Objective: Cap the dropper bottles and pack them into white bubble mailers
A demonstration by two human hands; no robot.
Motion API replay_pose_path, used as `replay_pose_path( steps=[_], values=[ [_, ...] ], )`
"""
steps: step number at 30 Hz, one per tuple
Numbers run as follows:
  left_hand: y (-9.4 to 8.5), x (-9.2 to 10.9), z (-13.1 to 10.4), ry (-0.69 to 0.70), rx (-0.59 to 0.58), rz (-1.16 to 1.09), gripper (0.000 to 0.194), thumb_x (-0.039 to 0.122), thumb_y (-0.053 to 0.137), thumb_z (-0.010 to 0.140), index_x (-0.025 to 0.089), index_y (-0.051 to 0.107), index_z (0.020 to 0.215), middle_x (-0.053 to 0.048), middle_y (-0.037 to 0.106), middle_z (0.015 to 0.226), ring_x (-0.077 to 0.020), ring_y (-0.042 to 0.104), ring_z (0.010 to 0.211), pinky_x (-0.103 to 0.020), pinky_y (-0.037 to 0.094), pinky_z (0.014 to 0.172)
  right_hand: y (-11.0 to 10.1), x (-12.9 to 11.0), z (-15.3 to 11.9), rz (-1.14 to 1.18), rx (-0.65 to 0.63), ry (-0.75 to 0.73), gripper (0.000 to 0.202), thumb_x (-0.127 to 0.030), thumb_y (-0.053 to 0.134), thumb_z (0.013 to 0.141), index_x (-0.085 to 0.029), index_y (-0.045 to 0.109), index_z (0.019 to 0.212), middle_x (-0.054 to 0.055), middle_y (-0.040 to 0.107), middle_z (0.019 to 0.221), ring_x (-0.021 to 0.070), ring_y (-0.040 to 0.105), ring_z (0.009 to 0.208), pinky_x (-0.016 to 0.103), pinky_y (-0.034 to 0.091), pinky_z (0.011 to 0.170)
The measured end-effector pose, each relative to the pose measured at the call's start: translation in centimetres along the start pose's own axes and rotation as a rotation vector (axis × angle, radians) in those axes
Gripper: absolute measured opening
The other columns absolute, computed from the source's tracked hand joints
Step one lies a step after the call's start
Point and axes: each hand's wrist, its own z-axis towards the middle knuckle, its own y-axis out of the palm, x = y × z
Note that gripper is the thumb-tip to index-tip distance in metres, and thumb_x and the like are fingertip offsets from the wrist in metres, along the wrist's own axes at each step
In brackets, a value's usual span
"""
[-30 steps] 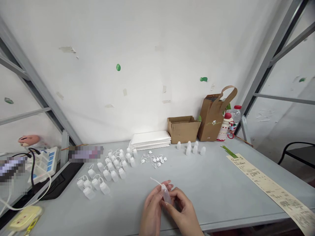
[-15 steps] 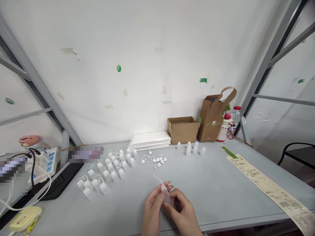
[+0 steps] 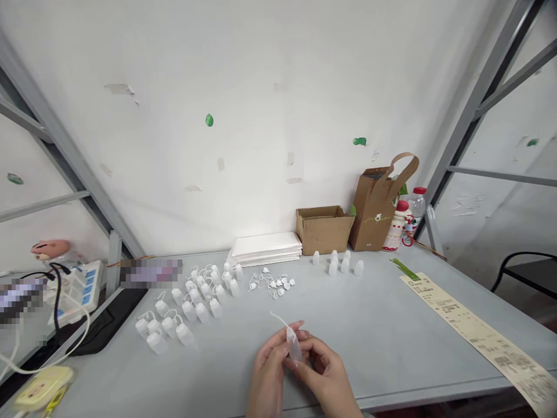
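Near the front edge of the grey table [image 3: 383, 337], both my hands hold one small translucent plastic bottle [image 3: 295, 347]. My left hand [image 3: 270, 371] pinches its top, where a thin white strap sticks up and to the left. My right hand [image 3: 326, 377] grips the bottle's body from the right. Several white capped bottles [image 3: 187, 305] stand in a group to the left of my hands. Loose white caps [image 3: 272, 283] lie behind them. A few more bottles [image 3: 342, 264] stand further back on the right.
A stack of white sheets [image 3: 266, 248], an open cardboard box [image 3: 324, 228], a brown paper bag [image 3: 376, 203] and drink bottles [image 3: 407, 223] line the wall. A long printed paper strip [image 3: 478, 334] runs along the right side. A power strip [image 3: 73, 290] and cables lie at left.
My hands shifted slightly around the bottle, and the strap's tip wavered a little. Everything else on the table stays as it was.
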Motion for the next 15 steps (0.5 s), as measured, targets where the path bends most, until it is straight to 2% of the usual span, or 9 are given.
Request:
replay_pose_path(
  steps=[7,12,15],
  values=[
    [0.28,0.21,-0.05,0.041,0.086,0.128,0.032,0.029,0.057,0.066,0.013,0.071,0.09,-0.011,0.072,0.089,-0.0293,0.061,0.093,-0.038,0.044,0.084,-0.11,-0.93,-0.04,-0.009,-0.04,0.012,0.019,-0.037,0.072,0.064,-0.019,0.068,0.069,0.006,0.066,0.084,0.0192,0.056,0.076,0.027,0.044,0.07],
    [0.38,0.33,-0.14,0.046,0.095,0.131,0.033,0.031,0.058,0.066,0.014,0.072,0.09,-0.01,0.072,0.088,-0.0294,0.06,0.096,-0.038,0.043,0.087,-0.03,-1.01,-0.06,-0.039,0.01,-0.008,0.022,-0.04,0.073,0.063,-0.018,0.068,0.066,0.001,0.059,0.065,0.0155,0.05,0.062,0.025,0.042,0.061],
    [0.33,0.56,-0.31,0.042,0.071,0.103,0.033,0.031,0.057,0.067,0.013,0.072,0.091,-0.011,0.072,0.09,-0.0288,0.06,0.097,-0.038,0.042,0.09,0.1,-1.03,-0.08,-0.039,0.012,-0.013,0.023,-0.041,0.073,0.063,-0.019,0.068,0.066,0.0,0.057,0.062,0.0146,0.047,0.061,0.025,0.041,0.06]
  ],
)
